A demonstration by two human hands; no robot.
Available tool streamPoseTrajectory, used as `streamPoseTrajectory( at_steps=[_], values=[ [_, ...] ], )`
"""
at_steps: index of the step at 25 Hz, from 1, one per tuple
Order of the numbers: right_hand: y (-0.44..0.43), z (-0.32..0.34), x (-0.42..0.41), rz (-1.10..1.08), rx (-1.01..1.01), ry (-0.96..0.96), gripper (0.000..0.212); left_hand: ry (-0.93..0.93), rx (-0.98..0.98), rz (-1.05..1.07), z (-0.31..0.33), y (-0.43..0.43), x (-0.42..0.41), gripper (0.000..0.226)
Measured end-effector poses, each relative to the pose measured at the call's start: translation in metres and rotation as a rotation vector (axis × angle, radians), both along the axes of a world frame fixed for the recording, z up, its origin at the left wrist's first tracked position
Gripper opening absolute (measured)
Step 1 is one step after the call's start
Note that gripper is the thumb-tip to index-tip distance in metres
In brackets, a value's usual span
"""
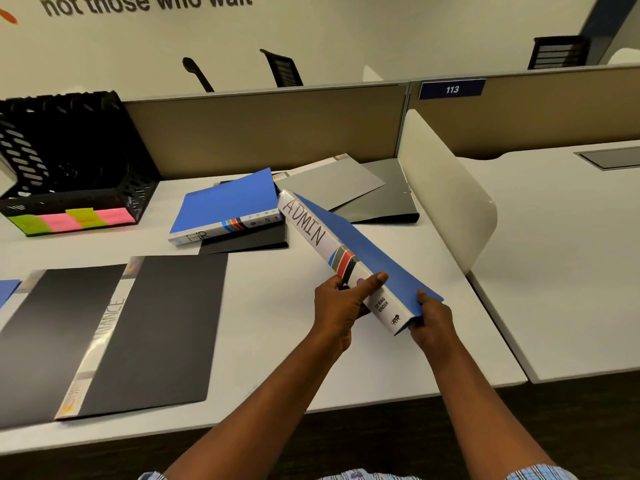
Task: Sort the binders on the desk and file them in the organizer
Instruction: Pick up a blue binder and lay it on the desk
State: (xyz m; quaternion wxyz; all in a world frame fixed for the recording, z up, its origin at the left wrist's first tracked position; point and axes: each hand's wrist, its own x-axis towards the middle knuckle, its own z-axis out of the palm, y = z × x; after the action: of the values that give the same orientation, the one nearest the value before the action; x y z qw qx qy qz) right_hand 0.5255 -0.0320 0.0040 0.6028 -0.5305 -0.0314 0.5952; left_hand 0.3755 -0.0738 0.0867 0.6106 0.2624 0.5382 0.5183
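A blue binder [372,251] with "ADMIN" on its white spine is held tilted above the desk, spine up. My left hand [341,306] grips the spine near its lower end, thumb laid across it. My right hand [429,315] pinches the binder's near blue corner. A second blue binder [228,202] marked "HR" lies flat behind it, on top of a black binder [249,242]. A black binder [104,334] marked "FINANCE" lies open flat at the front left. The black mesh organizer [69,157] stands at the back left with green and pink sticky labels along its front.
Grey binders [346,185] lie against the beige partition [263,129] at the back. A white curved divider [446,188] rises at the desk's right edge, beside the neighbouring desk [554,254]. A blue corner [7,289] shows at far left. Chairs stand behind the partition.
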Motion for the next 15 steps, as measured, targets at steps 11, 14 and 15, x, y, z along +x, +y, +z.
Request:
streamPoseTrajectory(
  at_steps=[11,14,15],
  values=[
    [0.001,-0.005,-0.007,0.079,0.005,-0.008,0.043,0.062,0.034,0.031,-0.010,-0.002,-0.007,0.035],
    [0.004,-0.009,0.001,0.104,0.003,-0.057,0.034,0.069,-0.005,0.027,-0.014,0.000,-0.030,0.037],
    [0.005,-0.012,0.005,0.102,-0.019,-0.091,0.026,0.063,-0.017,0.019,-0.015,0.001,-0.042,0.037]
  ],
)
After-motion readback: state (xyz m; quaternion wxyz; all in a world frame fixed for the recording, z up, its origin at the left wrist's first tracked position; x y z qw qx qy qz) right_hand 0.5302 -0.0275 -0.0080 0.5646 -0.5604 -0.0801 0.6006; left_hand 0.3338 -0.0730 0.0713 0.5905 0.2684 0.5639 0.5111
